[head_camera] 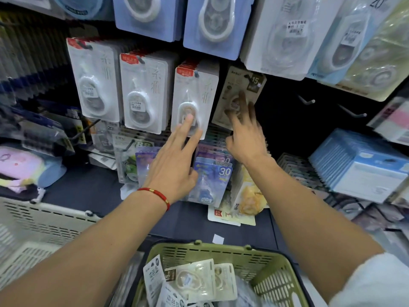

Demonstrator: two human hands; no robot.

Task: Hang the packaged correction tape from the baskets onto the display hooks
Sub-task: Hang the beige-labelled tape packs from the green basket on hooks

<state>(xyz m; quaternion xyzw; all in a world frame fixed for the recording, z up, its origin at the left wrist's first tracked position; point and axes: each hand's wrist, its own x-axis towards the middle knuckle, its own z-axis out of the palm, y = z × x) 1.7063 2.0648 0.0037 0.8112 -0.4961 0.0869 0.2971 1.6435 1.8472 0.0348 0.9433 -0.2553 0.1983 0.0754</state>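
Note:
A beige correction tape pack marked 15 (242, 85) hangs on a display hook, tilted. My right hand (243, 131) reaches up to it, its blurred fingers spread over the pack's lower half. My left hand (174, 160) is stretched out with straight fingers, the fingertips touching the blister of a white correction tape pack (194, 96) hanging on its hook. A green basket (276, 278) at the bottom holds several more beige and white packs (190, 280).
Two more rows of white packs (141, 91) hang to the left. Blue and white packs hang above. Bare hooks (306, 100) stick out on the right. Purple packs marked 30 (212, 180) stand on the shelf. A white basket (39, 222) sits at the left.

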